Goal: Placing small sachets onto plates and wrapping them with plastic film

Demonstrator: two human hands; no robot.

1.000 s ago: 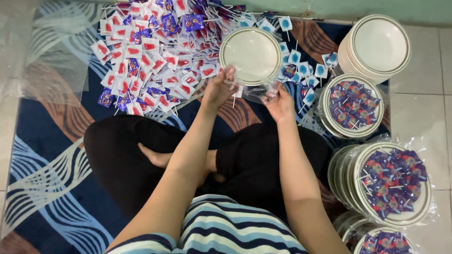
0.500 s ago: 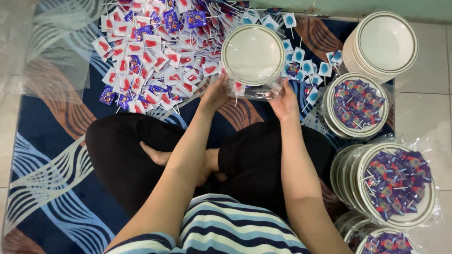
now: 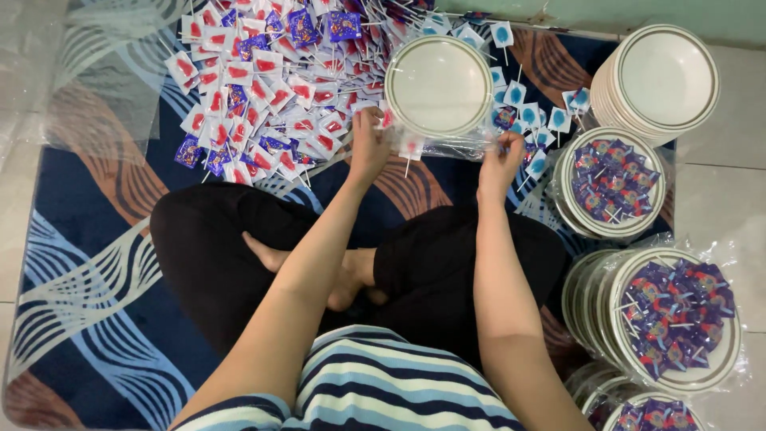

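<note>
I sit cross-legged on a blue patterned mat [image 3: 88, 263]. In front of my knees lies an empty white plate [image 3: 437, 86] inside a clear plastic bag [image 3: 459, 145]. My left hand [image 3: 369, 144] pinches the bag's open edge at the plate's near left side. My right hand [image 3: 501, 157] pinches the same edge at the near right side. A big heap of wrapped lollipops [image 3: 271, 88], red, white and purple, spreads to the left of the plate and behind it. A few blue-wrapped lollipops [image 3: 535, 120] lie to its right.
A stack of empty white plates [image 3: 664, 80] stands at the back right. Bagged plates filled with purple lollipops [image 3: 610, 179] [image 3: 674, 315] sit along the right side on the mat and the tiled floor. A sheet of clear plastic [image 3: 96, 72] lies at the far left.
Both hands stay on the bag's near edge; they have spread slightly apart along it. The plate has hardly shifted.
</note>
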